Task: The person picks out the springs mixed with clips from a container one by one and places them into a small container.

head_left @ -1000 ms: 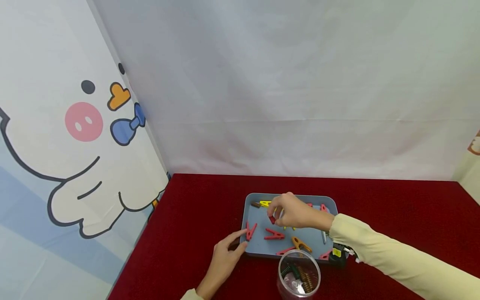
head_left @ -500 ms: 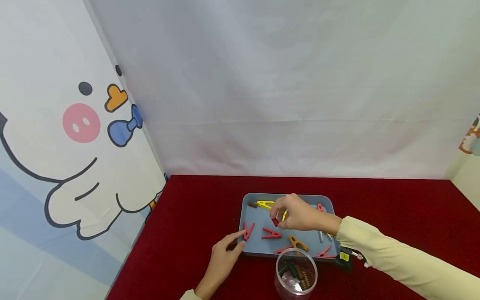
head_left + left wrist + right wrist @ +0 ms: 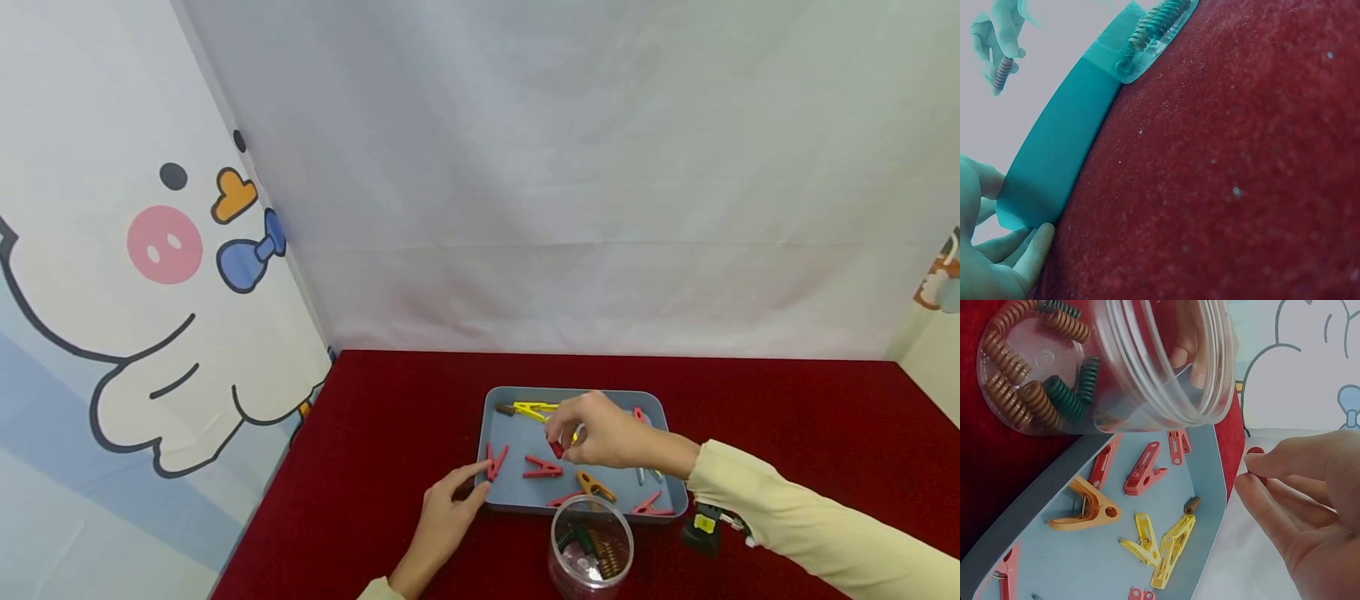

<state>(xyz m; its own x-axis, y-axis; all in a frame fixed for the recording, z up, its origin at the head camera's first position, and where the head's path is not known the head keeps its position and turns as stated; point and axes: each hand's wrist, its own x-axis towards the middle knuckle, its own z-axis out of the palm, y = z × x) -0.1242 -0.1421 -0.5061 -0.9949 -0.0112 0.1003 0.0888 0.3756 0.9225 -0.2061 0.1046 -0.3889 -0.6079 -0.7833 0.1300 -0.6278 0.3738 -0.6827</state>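
Observation:
My right hand pinches a small red spring above the blue-grey tray; the left wrist view shows the coils of the spring between thumb and fingers. My left hand grips the near left corner of the tray, thumb outside and a finger over the rim. Red clothespins, yellow clothespins and an orange clamp lie in the tray, with a brown spring at its far left. Before the tray stands a clear jar with brown and green springs inside.
Dark red cloth covers the table. A white curtain hangs behind it, and a cartoon-printed curtain hangs at the left. A small black device with a yellow label hangs at the right wrist.
My right hand has shifted slightly right and toward me with the red spring, uncovering more of the yellow clothespins. The left hand stays at the tray corner.

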